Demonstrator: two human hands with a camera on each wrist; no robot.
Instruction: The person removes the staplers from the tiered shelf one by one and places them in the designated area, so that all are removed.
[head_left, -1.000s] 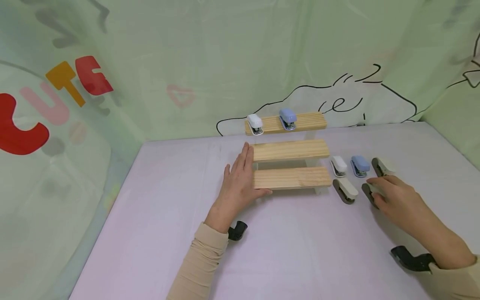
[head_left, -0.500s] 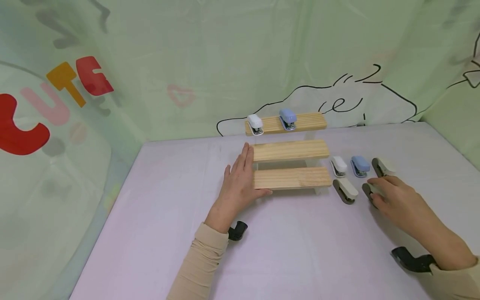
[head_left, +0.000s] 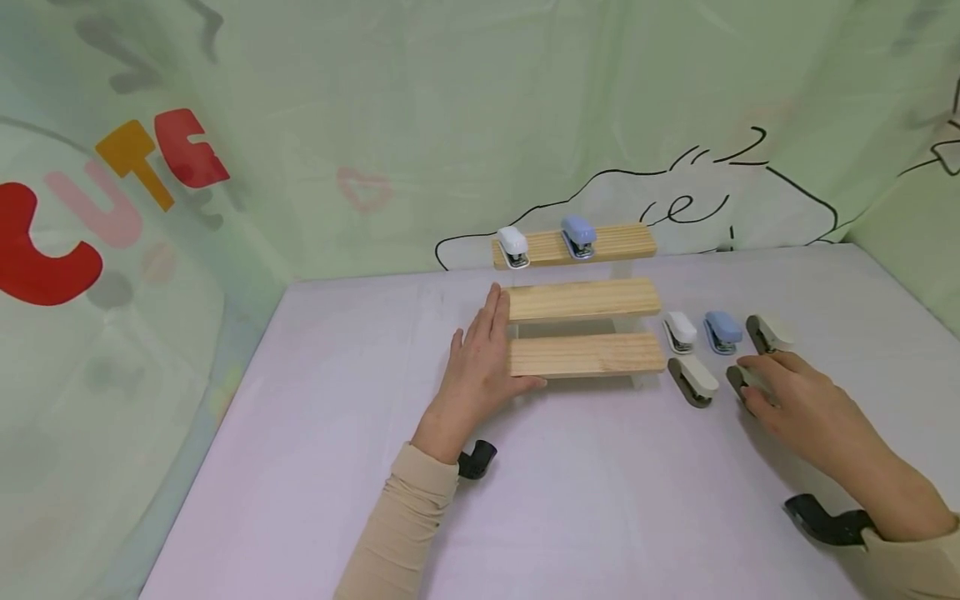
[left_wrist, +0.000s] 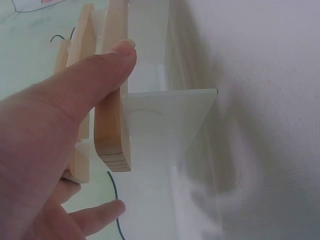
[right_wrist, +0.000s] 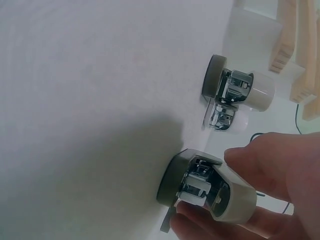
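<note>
Head view showed one green backdrop (head_left: pixel 300 100), its letters C, U and T (head_left: pixel 60 287) legible, behind one pale table (head_left: pixel 600 483). One stand (head_left: pixel 585 354) carried three wooden planks (head_left: pixel 585 300); the left hand (head_left: pixel 480 367), fingers straight, touched its left end. At right, the right hand (head_left: pixel 806 408) pinched one grey-white stapler (right_wrist: pixel 237 202) near two others (head_left: pixel 697 377), one white (head_left: pixel 680 329) and one blue (head_left: pixel 723 327). Two more (head_left: pixel 578 233), white and blue, sat on the far plank (head_left: pixel 622 242).

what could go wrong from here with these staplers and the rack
If the left hand tips the rack it touches, the white stapler and blue stapler on its top step may slide; the white one sits near the step's left end.

Lifting the beige stapler that the right hand grips could knock a neighbour, perhaps the other beige stapler just behind it.
</note>
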